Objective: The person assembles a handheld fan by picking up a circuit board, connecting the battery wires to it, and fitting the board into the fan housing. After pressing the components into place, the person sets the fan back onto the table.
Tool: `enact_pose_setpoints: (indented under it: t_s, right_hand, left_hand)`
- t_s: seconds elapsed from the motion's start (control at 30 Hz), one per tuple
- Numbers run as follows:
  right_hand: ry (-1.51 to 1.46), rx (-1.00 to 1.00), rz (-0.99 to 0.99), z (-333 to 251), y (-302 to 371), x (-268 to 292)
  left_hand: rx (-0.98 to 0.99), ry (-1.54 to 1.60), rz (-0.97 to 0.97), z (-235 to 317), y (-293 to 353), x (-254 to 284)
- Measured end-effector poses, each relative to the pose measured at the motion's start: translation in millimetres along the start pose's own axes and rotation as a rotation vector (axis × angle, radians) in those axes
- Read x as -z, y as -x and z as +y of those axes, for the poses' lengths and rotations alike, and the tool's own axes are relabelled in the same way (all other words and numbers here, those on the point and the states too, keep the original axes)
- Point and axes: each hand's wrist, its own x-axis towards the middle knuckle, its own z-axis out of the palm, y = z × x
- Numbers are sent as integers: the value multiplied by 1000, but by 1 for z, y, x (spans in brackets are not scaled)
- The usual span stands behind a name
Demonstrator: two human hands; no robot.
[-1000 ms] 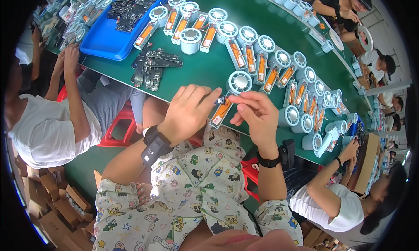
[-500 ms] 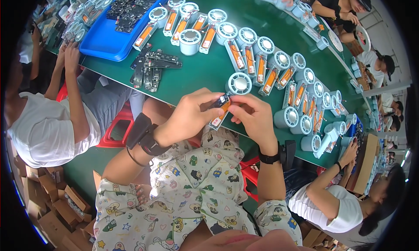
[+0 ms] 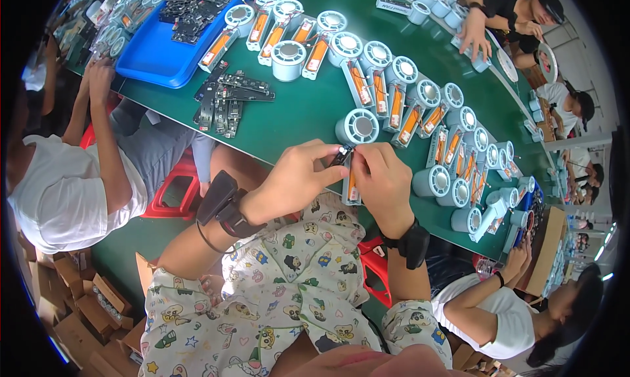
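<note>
Near the table's front edge, a pale-blue handheld fan (image 3: 361,125) has its round head pointing away from me and its open handle toward me. An orange battery (image 3: 354,187) shows in the handle, partly covered by my fingers. My left hand (image 3: 300,177) is closed, pinching a small black circuit board (image 3: 340,156) between thumb and fingertips at the handle's upper end. My right hand (image 3: 386,188) is closed against the other side of the handle, its fingertips meeting beside the board. What exactly those fingertips pinch is hidden.
Loose circuit boards (image 3: 230,96) lie left of my hands, with more in a blue tray (image 3: 154,67). Several open fans (image 3: 410,122) stand in rows across the green table (image 3: 289,118). Co-workers sit on both sides; another person's hand (image 3: 474,36) reaches in at the far right.
The handle has swung from slanting left to pointing almost straight at me. My right hand has turned further over it, and the board has shifted slightly right. Across the table, a co-worker's hand has moved right.
</note>
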Motion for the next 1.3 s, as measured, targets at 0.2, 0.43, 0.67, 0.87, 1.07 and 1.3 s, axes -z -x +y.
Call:
enact_pose_setpoints:
  t_s: [0.2, 0.43, 0.67, 0.87, 1.07, 1.3]
  right_hand:
    - [104, -12, -121, -12, 1, 17]
    - [30, -218, -191, -18, 3, 19]
    - [-90, -287, -182, -9, 17, 13]
    - [43, -217, -161, -18, 25, 12]
    - [48, -228, -278, -24, 12, 15]
    - [-759, -738, -17, -2, 31, 0]
  left_hand:
    - [-42, -7, 62, -9, 6, -12]
    - [-41, -19, 103, -4, 5, -13]
    - [279, 440, -27, -11, 5, 0]
    - [348, 771, 35, -1, 1, -10]
    - [394, 902, 113, -8, -6, -12]
    - [302, 527, 114, 1, -9, -30]
